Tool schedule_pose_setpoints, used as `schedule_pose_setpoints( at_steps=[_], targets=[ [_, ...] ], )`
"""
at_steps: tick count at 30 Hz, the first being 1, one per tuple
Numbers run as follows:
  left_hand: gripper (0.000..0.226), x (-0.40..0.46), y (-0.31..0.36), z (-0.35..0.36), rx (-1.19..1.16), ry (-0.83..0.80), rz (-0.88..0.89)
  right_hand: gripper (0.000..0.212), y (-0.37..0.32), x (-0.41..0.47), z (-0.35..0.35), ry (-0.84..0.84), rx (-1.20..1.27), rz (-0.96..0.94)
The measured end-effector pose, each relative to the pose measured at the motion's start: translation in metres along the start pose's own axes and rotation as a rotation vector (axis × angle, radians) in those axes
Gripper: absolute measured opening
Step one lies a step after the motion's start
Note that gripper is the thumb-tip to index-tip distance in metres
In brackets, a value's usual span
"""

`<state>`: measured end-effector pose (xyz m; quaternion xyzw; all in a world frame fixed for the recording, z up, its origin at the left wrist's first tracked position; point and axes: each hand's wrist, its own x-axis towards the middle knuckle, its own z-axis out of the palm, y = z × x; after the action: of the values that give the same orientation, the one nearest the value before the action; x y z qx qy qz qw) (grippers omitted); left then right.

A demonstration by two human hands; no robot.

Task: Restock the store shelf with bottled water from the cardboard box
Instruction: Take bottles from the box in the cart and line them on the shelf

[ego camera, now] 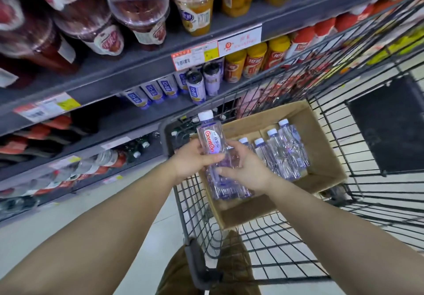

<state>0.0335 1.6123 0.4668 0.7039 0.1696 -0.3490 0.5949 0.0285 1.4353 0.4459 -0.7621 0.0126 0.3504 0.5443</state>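
Observation:
A clear water bottle (210,135) with a white cap and a red-lettered label stands upright above the cardboard box (321,180), which lies in a wire shopping cart (367,214). My left hand (195,159) grips the bottle's lower body from the left. My right hand (243,168) curls round the bottle's base from the right. Several more water bottles (284,154) stand inside the box behind and under my hands. Store shelves (114,74) run along the left.
The upper shelves hold fruit cups (197,7), jars and yellow-capped cans (234,65); the lower shelves (103,147) hold bottled drinks. The cart's dark handle bar (202,269) is near my body. Pale floor lies between the cart and the shelf.

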Motion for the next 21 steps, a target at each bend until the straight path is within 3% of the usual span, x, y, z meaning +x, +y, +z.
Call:
schedule_pose_setpoints(
  at_steps=[4, 8, 10, 16, 21],
  targets=[
    [0.036, 0.003, -0.001, -0.004, 0.092, 0.051, 0.019, 0.081, 0.022, 0.003, -0.007, -0.107, 0.031, 0.159],
    [0.023, 0.013, -0.004, -0.009, 0.223, 0.243, 0.05, 0.076, 0.052, 0.01, 0.008, -0.027, -0.267, 0.298],
    [0.029, 0.016, -0.006, -0.012, 0.236, 0.303, 0.063, 0.079, 0.062, 0.017, 0.025, -0.021, -0.284, 0.335],
    [0.032, 0.01, -0.001, -0.021, 0.259, 0.233, 0.104, 0.084, 0.072, 0.04, 0.058, 0.082, -0.34, 0.367],
    [0.029, 0.005, 0.001, -0.022, 0.242, 0.202, 0.116, 0.069, 0.078, 0.043, 0.052, 0.066, -0.298, 0.371]
  ],
)
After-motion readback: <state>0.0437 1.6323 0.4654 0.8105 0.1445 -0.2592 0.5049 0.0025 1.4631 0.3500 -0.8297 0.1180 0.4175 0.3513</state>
